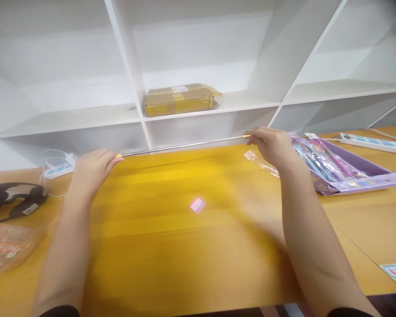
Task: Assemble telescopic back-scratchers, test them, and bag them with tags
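Observation:
A thin metal telescopic rod stretches nearly level above the table, with a bit of yellow showing at each end. Pinched in the fingers of my left hand is its left end. My right hand grips the other end, slightly higher and farther away. The rod looks thicker toward the left. On the table below lies a small pink card. A clear plastic wrapper rests beside my right wrist, partly hidden by it.
An open purple box with several wrapped, pen-like items stands at right. Power strips lie on both sides. A taped parcel sits on the white shelf. At left are a black strapped object and an orange-printed plastic bag.

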`<control>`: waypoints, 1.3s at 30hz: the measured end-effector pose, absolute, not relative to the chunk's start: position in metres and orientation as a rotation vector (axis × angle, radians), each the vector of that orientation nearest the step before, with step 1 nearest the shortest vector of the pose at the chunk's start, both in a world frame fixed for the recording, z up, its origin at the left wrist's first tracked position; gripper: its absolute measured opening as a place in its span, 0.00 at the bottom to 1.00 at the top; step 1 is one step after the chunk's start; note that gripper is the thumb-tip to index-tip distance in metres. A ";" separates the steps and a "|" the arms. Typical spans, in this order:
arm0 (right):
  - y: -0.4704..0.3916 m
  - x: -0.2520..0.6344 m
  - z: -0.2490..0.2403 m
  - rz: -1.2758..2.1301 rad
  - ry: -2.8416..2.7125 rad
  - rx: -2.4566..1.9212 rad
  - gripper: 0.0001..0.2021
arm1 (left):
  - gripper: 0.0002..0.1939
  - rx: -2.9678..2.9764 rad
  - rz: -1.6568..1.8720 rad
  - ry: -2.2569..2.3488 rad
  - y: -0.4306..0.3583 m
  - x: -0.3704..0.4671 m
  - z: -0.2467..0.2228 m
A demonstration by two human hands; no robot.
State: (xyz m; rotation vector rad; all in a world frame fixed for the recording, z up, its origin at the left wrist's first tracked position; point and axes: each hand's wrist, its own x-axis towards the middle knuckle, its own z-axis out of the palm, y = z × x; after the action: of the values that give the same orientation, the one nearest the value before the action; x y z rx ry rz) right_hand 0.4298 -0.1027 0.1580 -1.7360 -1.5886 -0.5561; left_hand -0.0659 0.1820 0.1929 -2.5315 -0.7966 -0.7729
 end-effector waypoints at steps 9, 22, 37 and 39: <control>-0.104 0.428 0.157 -0.539 -1.603 -1.697 0.14 | 0.24 -2.482 -0.809 -0.714 0.168 -0.059 0.185; -0.091 0.369 0.169 -0.530 -1.781 -1.649 0.14 | 0.19 -2.544 -0.804 -0.756 0.127 -0.044 0.191; -0.083 0.239 0.154 -0.681 -2.068 -1.541 0.14 | 0.17 -2.630 -0.795 -0.437 0.069 -0.001 0.163; -0.085 0.230 0.154 -0.699 -2.060 -1.566 0.13 | 0.16 -2.653 -0.812 -0.415 0.067 0.001 0.159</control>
State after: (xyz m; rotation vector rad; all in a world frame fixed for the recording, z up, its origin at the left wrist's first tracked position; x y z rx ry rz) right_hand 0.2304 -0.0849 0.1536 -1.5659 -2.0596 -0.6987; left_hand 0.0014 0.0674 0.1594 -2.6526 -0.4150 -0.8119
